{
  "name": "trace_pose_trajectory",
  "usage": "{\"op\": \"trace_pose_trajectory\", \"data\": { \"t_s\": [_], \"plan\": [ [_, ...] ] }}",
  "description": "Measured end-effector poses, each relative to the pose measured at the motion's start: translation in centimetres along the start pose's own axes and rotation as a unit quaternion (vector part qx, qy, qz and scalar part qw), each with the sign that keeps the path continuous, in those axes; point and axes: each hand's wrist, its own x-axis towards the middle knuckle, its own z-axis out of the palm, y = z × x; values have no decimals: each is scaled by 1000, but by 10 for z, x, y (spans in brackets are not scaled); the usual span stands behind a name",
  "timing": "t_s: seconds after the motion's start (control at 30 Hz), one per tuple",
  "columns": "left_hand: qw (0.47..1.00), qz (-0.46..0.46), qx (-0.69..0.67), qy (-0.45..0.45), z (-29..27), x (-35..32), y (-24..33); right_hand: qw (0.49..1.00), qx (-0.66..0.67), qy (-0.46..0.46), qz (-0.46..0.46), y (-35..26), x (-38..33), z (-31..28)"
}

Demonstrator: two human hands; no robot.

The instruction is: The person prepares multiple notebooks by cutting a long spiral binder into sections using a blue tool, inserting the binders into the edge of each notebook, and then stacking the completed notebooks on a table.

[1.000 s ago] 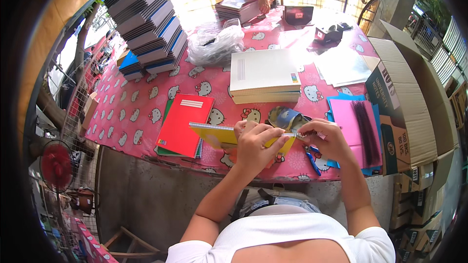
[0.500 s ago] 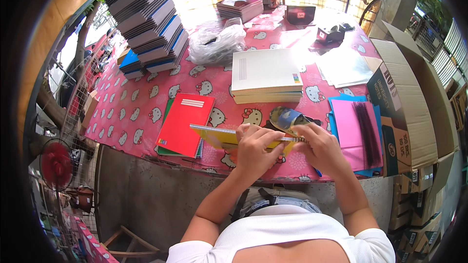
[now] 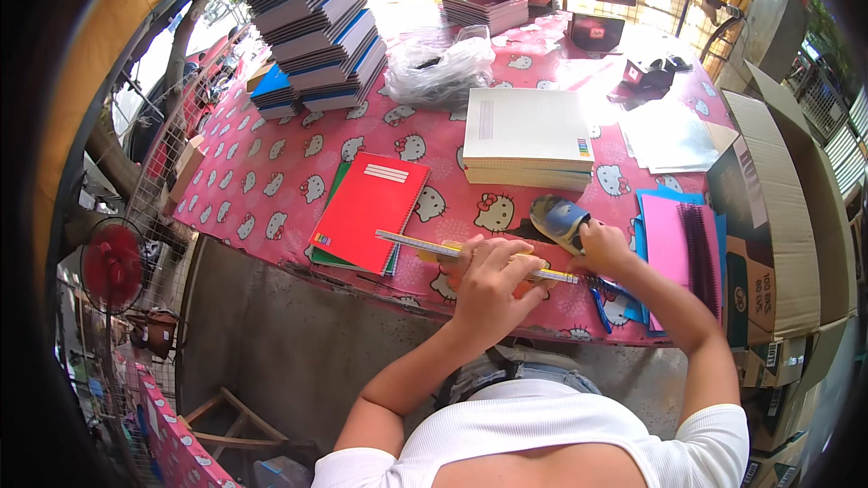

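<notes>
Beyond held notebook (image 3: 414, 242), bag (image 3: 443, 83) with perhaps dark contents (image 3: 429, 62)

Pink-clothed table (image 3: 294, 224); on it, a red-topped notebook pile (image 3: 371, 212); a white notebook stack (image 3: 527, 140); a plastic bag (image 3: 438, 74).

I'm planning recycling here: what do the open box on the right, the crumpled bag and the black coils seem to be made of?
The open box looks like matte brown cardboard, judging by its stiff, flat flaps. The crumpled bag is probably thin, glossy plastic film: it is see-through with bright wrinkles. The black coils could be plastic or coated wire; their dark loops leave it open.
</notes>
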Motion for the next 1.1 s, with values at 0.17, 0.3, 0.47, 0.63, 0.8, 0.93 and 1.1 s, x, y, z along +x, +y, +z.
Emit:
{"op": "trace_pose_trajectory", "data": {
  "t_s": [0.17, 0.3, 0.47, 0.63, 0.8, 0.93, 1.1],
  "plan": [
    [999, -23, 14, 24, 6, -1, -15, 958, 264, -63, 91, -5, 2, -41],
    [1000, -10, -9, 27, 10, 4, -21, 775, 583, 222, -98, -15, -12, -52],
    [999, -35, -2, 19, 13, 6, -21, 684, 728, 22, -34, -4, -10, -87],
    [1000, -30, 1, 5, 10, 8, -19, 912, 408, 30, -18, -5, 9, -89],
    [998, -59, -28, 9, 4, 14, -18, 910, 389, 39, -139, -2, 17, -88],
    [996, -82, 32, -8, -6, 12, -30, 885, 438, 83, -132, -7, 21, -97],
    [984, -112, 139, -6, -24, 7, -36, 894, 447, 20, 3, -23, 28, -92]
  ]
}}
